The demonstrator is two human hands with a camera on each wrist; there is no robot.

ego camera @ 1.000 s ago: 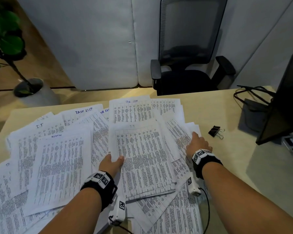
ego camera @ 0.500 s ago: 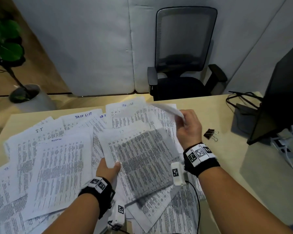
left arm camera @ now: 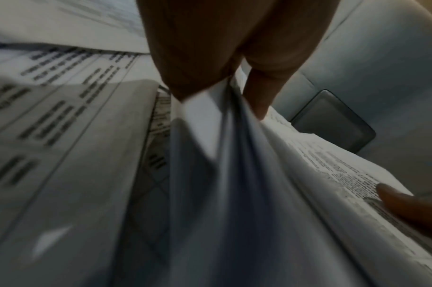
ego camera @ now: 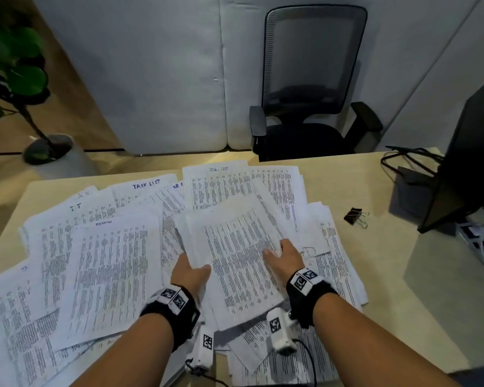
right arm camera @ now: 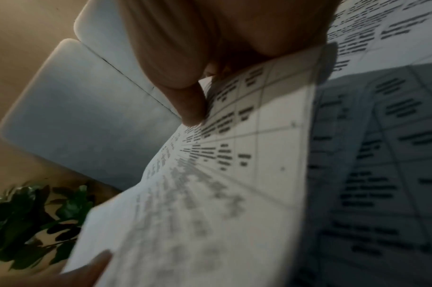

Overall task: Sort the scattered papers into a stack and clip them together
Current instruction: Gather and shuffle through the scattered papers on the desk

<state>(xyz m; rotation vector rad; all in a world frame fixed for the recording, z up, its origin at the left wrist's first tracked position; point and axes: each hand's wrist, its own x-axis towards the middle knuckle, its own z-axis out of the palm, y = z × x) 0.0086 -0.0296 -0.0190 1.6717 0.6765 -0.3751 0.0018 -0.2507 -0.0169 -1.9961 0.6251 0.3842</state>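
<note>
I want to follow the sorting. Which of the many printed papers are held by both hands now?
The small stack in the middle of the desk: left hand grips its left edge, right hand its right edge. All other sheets lie loose.

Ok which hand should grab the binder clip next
Right. The binder clip lies on the bare desk beyond the right hand, while the left hand grips the gathered stack.

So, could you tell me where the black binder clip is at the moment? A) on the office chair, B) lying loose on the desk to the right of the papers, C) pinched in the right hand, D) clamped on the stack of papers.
B: the binder clip lies alone on the bare desk, to the right of the papers that both hands hold.
</note>
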